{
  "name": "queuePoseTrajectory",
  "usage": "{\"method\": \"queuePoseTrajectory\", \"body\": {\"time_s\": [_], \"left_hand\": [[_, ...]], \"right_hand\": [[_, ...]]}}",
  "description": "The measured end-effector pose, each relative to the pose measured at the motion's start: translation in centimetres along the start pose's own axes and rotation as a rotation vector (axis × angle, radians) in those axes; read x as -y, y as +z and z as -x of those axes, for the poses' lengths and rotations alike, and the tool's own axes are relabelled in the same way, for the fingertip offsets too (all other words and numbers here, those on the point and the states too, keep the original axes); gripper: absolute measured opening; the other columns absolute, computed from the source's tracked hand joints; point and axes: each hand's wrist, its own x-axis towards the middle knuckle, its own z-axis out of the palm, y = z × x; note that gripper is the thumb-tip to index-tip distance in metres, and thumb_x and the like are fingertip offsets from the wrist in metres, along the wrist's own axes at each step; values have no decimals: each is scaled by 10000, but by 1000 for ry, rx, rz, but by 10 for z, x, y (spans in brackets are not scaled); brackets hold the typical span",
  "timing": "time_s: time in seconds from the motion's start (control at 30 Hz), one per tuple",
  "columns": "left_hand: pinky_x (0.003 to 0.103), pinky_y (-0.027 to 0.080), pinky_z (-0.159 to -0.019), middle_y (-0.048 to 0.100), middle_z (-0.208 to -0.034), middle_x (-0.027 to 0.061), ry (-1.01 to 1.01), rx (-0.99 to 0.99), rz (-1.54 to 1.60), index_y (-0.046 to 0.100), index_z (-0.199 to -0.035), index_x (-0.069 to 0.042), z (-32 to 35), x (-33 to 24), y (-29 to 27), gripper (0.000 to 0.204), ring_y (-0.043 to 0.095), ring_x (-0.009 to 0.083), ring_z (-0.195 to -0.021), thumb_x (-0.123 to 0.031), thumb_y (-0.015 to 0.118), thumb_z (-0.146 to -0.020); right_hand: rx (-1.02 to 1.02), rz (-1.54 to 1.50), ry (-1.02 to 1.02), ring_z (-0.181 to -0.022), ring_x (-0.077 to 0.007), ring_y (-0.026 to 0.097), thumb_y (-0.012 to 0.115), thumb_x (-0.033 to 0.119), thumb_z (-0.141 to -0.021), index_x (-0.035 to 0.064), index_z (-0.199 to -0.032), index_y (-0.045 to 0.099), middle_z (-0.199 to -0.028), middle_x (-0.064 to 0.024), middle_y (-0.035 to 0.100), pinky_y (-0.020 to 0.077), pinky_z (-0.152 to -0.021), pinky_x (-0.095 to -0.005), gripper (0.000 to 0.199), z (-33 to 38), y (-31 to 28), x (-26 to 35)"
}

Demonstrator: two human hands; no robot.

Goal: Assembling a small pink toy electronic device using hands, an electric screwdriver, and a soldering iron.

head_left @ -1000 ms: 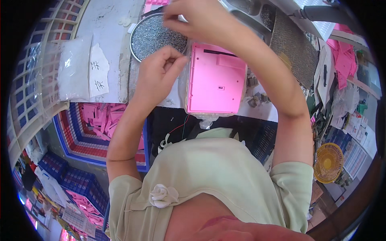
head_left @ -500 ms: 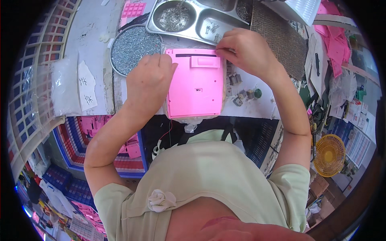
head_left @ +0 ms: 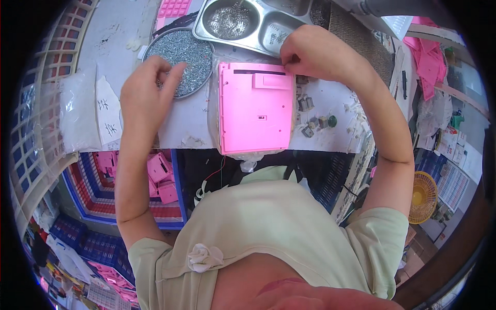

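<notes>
1. I see the pink plastic panel [head_left: 256, 108] lying flat on the white table [head_left: 330, 111], its near edge overhanging the table's front. My right hand [head_left: 315, 54] is pinched shut at the panel's top right corner; what it pinches is too small to tell.
2. My left hand [head_left: 147, 93] rests with curled fingertips in the round dish of screws [head_left: 188, 44]; I cannot tell whether it holds one.
3. As I judge it, pressing that corner could tip the overhanging panel off the edge, and a screw could slip and drop into the blue crate of pink parts [head_left: 155, 178] below.
4. Small metal parts [head_left: 312, 121] lie just beside the panel; a sweep of my wrist might scatter them.
5. A clear plastic bag [head_left: 77, 116] with a white handwritten slip [head_left: 108, 116] lies at the table's left end.
</notes>
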Motion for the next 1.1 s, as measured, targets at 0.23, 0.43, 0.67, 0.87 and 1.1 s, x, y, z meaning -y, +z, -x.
{"method": "queuePoseTrajectory", "body": {"time_s": [0.23, 0.43, 0.67, 0.87, 1.1], "left_hand": [[378, 492, -706, 676, -859, 105, 229, -26, -215, 670, -932, -20, -14, 28, 2, 215, 651, 282, -783, -214, 751, -888], [399, 463, -771, 668, -894, 77, 299, -41, -210, 686, -969, -53, -13, 27, 5, 191, 635, 276, -853, -186, 754, -850], [463, 427, -800, 653, -891, 30, 268, -29, -396, 722, -882, -124, -11, 36, 2, 84, 624, 257, -911, -194, 738, -838], [461, 422, -801, 639, -868, 42, 228, -136, -249, 704, -835, -107, -15, 31, 4, 91, 619, 269, -885, -194, 724, -854], [468, 442, -728, 647, -852, 98, 241, -108, -172, 644, -821, -60, -15, 18, 23, 170, 630, 335, -826, -206, 710, -879]], "right_hand": [[50, -3, 59, -747, -311, 705, 749, 115, -736, 20, -822, 754, -767, -135, 720, 550, -713, -403, 129, -6, -7, 6], [-283, 10, -115, -761, -306, 675, 766, 178, -805, 32, -872, 707, -778, -122, 687, 521, -704, -418, 170, -45, -22, 34], [-450, 432, -432, -935, -306, 692, 633, 174, -791, 70, -811, 770, -826, -115, 738, 549, -775, -467, 173, -173, 31, 75], [-418, 316, -304, -881, -304, 730, 599, 174, -853, 66, -841, 771, -869, -140, 752, 543, -796, -457, 203, -182, 28, 74], [-544, 223, -318, -898, -318, 717, 614, 164, -843, 50, -837, 739, -868, -156, 742, 547, -802, -455, 170, -171, 29, 62]]}}
